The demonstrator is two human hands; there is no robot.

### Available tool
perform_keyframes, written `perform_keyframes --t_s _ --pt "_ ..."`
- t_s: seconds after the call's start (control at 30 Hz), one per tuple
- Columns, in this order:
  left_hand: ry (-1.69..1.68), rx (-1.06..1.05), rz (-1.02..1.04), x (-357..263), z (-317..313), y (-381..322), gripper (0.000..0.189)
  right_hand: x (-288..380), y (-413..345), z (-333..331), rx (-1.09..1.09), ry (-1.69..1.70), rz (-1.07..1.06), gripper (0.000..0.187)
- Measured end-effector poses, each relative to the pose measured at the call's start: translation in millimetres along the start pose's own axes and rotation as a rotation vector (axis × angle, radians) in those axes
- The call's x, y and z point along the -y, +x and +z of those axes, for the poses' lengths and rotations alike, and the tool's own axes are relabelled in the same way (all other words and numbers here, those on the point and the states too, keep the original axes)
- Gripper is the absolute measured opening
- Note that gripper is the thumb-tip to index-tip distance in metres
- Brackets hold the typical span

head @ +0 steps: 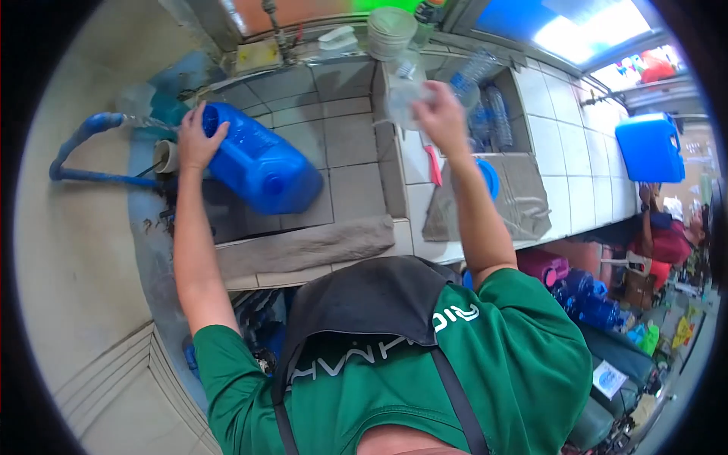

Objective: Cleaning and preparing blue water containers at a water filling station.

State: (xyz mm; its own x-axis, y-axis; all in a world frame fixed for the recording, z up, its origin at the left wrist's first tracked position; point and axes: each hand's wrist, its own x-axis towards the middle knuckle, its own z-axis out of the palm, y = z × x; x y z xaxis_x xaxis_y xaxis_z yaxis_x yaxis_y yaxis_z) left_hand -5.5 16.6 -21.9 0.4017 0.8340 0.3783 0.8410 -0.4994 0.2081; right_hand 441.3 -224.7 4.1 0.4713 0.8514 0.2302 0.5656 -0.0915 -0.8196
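Note:
My left hand grips the rim of a blue plastic water container, which lies tilted in a tiled basin. Water runs from a blue pipe at the left towards the container's open mouth. Over the ledge right of the basin, my right hand is at a translucent round plastic tub or lid; blur hides its exact hold. A pink strip-like object lies below that hand. Behind my right forearm, a blue round lid rests on a grey-brown cloth.
Plastic bottles stand in a tiled recess. Stacked white tubs sit on the back ledge. A folded cloth covers the basin's front edge. At far right are a blue jerrycan on the counter and a person in red.

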Motion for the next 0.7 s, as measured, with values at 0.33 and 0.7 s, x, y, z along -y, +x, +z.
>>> perform_keyframes --t_s 0.33,0.7 --pt "-0.008 0.146 -0.424 -25.8 1.8 31.6 0.078 -111.1 -83.9 -157.8 0.19 -0.488 0.2 0.039" --pt "-0.116 -0.109 -0.616 -52.8 -1.0 -36.7 0.116 -81.5 26.5 29.2 -0.054 -0.711 -0.108 0.03"
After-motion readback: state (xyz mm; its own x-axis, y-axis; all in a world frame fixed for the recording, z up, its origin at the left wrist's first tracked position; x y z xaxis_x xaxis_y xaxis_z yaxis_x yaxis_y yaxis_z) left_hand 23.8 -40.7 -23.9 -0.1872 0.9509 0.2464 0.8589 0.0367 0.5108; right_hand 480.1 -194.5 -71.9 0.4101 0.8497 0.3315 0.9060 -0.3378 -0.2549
